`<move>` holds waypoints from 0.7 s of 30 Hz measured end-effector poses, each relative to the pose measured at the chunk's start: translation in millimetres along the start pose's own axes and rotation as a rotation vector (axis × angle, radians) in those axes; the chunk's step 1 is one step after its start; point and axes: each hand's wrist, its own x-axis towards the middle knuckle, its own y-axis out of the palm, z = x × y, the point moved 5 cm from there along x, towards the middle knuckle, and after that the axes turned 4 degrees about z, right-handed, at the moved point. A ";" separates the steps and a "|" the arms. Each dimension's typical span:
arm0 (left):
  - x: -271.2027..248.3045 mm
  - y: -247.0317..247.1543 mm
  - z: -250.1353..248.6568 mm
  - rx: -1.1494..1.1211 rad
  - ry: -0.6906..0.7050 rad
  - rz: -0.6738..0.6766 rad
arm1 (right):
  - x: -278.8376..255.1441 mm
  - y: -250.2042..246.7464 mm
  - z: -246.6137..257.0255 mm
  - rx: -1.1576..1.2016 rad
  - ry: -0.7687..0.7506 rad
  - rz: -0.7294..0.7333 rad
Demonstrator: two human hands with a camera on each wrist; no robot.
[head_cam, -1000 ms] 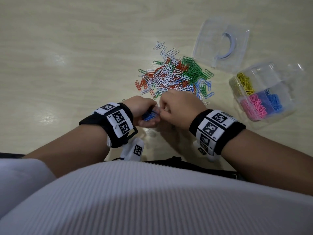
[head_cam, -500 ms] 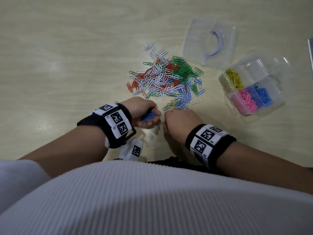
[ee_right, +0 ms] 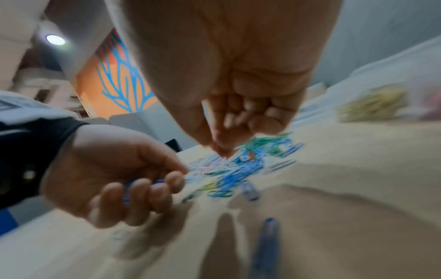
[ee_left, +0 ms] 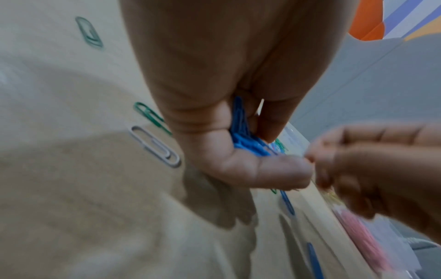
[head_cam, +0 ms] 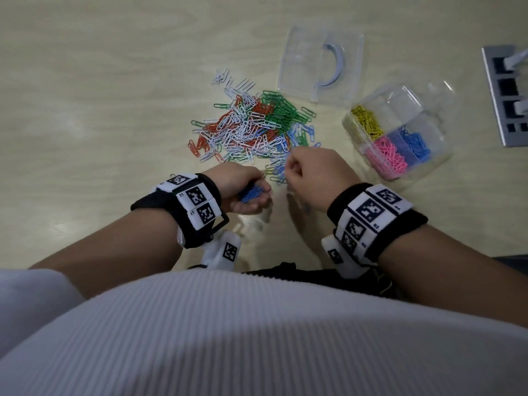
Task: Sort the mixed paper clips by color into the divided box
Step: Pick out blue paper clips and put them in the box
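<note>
A mixed pile of paper clips in white, red, green and blue lies mid-table, also visible as paper clips. To its right stands the clear divided box, holding yellow clips, pink clips and blue clips. My left hand sits just in front of the pile and grips a bunch of blue clips in its curled fingers. My right hand hovers at the pile's near right edge, fingertips bunched together over the clips. Blur hides whether a clip is pinched.
The box's clear lid with a curved handle lies behind the pile. A grey slotted block sits at the table's right edge. Loose blue clips and a white clip lie near my hands.
My right hand left the left hand, dipped toward the table, then moved forward to the pile's near edge. The left hand kept its bunch of blue clips and stayed put.
</note>
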 end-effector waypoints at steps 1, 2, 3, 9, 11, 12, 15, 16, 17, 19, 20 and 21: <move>1.0 0.5 0.5 -0.015 -0.006 -0.006 | -0.9 2.2 -11.0 -0.090 0.068 0.066; 1.2 1.3 0.6 -0.025 -0.003 -0.014 | -2.9 6.5 -18.6 -0.177 0.106 0.148; 0.9 2.3 0.7 -0.028 0.003 -0.022 | -5.5 11.9 -22.5 -0.237 0.124 0.218; -2.0 6.7 -1.8 0.019 0.027 -0.041 | -5.9 28.5 -18.2 -0.250 0.079 0.182; -2.2 8.5 -2.4 0.033 0.023 -0.043 | -7.7 30.7 -16.1 -0.243 0.076 0.167; -2.3 9.6 -2.5 0.039 0.020 -0.044 | -8.6 31.8 -14.5 -0.238 0.066 0.156; -2.7 12.5 -3.9 0.054 0.021 -0.045 | -11.0 31.9 -8.8 -0.217 0.037 0.129; -3.0 12.8 -4.4 0.053 0.024 -0.046 | -11.1 30.1 -9.0 -0.193 0.038 0.115; -2.9 12.7 -4.8 0.050 0.027 -0.046 | -10.9 26.9 -10.8 -0.166 0.055 0.105; -2.2 11.1 -4.3 0.045 0.025 -0.051 | -11.0 19.2 -16.8 -0.159 0.112 0.117; -2.1 10.2 -3.5 0.044 0.022 -0.052 | -12.1 17.4 -19.8 -0.190 0.141 0.157; -1.8 9.3 -2.6 0.042 0.019 -0.054 | -12.9 18.2 -23.0 -0.224 0.165 0.200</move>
